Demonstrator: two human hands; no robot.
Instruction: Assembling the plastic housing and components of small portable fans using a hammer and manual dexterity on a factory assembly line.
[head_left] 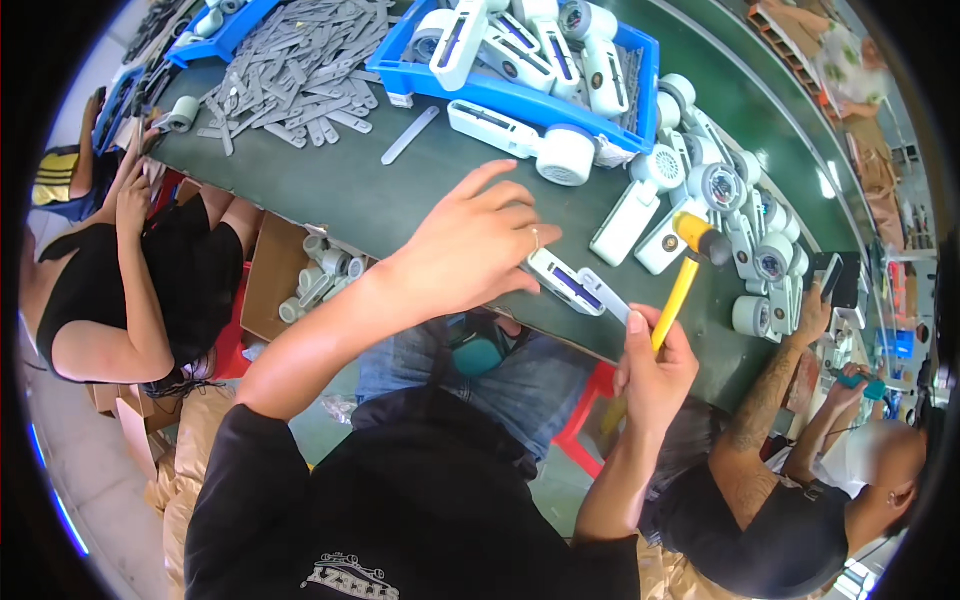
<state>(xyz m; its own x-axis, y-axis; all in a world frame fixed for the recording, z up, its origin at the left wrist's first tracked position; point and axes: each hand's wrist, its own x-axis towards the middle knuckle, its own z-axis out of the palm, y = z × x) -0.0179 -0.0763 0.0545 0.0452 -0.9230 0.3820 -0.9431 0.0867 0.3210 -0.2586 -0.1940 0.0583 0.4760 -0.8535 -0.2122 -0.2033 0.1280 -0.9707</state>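
Observation:
My left hand (pixel 470 240) bends over the near edge of the table, its fingers curled on a white handheld fan (pixel 565 280). The fan's handle points toward my right hand, with a long dark slot facing up; its other end is hidden under my palm. Between thumb and finger, my right hand (pixel 655 365) pinches a thin light-grey strip (pixel 608 297), whose far end lies at the fan's handle. The same hand also grips a hammer (pixel 682 290) with a yellow shaft and a yellow-and-black head, which points up and away from me.
A blue bin (pixel 390 65) of white fans stands at the back, with a lone fan (pixel 500 130) before it. Grey strips (pixel 300 65) are heaped at far left. More fans (pixel 720 190) crowd the right. Co-workers sit either side; a cardboard box (pixel 265 280) of white parts stands below left.

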